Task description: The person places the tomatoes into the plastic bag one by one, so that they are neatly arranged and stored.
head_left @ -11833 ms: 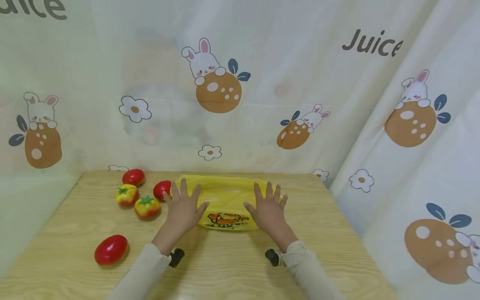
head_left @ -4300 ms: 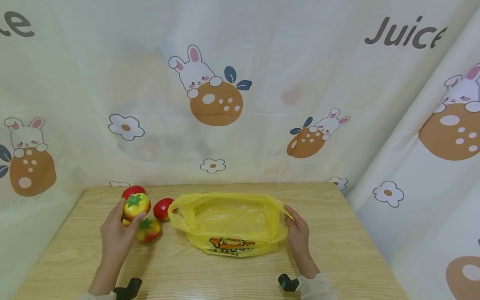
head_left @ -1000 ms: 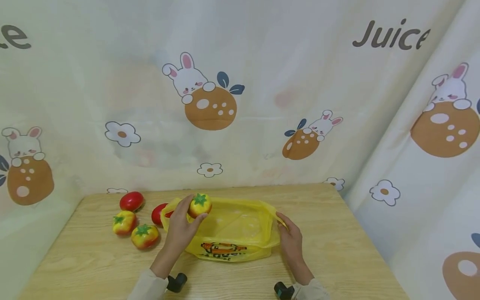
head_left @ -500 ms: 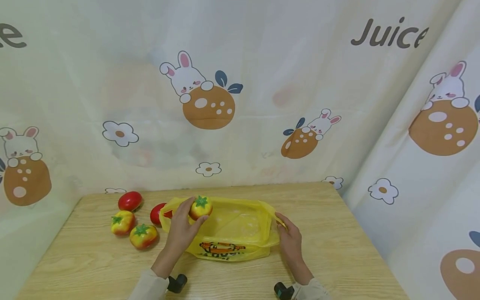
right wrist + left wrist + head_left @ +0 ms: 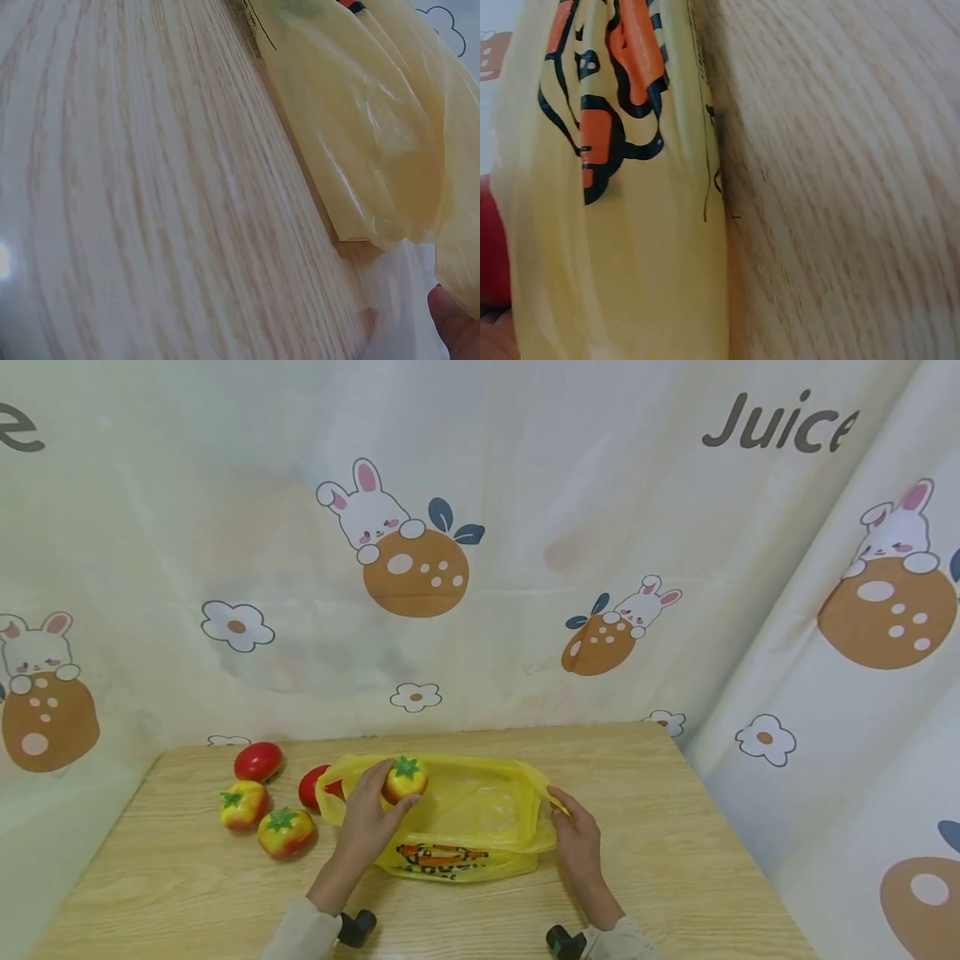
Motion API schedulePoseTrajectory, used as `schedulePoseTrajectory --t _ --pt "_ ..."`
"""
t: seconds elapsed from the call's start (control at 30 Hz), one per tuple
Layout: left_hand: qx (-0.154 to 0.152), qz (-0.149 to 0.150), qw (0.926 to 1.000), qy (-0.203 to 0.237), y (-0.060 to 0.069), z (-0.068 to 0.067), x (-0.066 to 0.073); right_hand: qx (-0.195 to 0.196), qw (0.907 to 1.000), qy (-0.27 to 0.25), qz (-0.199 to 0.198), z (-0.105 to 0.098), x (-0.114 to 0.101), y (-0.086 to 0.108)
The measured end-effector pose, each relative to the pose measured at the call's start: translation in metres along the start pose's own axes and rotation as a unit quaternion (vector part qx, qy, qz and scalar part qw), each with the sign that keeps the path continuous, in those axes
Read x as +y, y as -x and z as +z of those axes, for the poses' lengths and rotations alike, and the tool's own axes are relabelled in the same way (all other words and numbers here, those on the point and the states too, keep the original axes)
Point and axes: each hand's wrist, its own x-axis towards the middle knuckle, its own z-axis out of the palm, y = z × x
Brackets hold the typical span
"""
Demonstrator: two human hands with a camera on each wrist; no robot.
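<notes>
My left hand (image 5: 367,817) holds a yellow-and-red tomato (image 5: 405,779) with a green star-shaped top, between thumb and fingers. The tomato is over the left part of the opening of a yellow plastic bag (image 5: 442,862). My right hand (image 5: 579,839) pinches the bag's right handle, and the bag's mouth is spread wide. In the left wrist view, a red edge of the tomato (image 5: 493,251) shows beside the printed bag (image 5: 630,255). One fingertip (image 5: 454,322) is at the bag's handle in the right wrist view; the rest of that hand is out of frame.
Left of the bag lie two more yellow-and-red tomatoes (image 5: 244,804) (image 5: 287,832). Behind them is a red oval piece (image 5: 258,762), and another red piece (image 5: 311,787) is partly hidden by the bag. A printed curtain (image 5: 510,635) hangs behind the wooden table (image 5: 645,893).
Earlier both hands lay spread on the flat bag. The bag now stands open, my right hand holds its handle, and my left hand has carried the tomato rightward over it, lowering it slightly.
</notes>
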Motion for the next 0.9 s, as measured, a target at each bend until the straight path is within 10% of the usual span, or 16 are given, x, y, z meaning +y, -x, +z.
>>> schedulePoseTrajectory --t 0.9 --pt "0.001 -0.001 0.9979 -0.065 -0.019 0.01 -0.016 -0.009 0.9998 0.007 0.016 0.004 0.001 0.001"
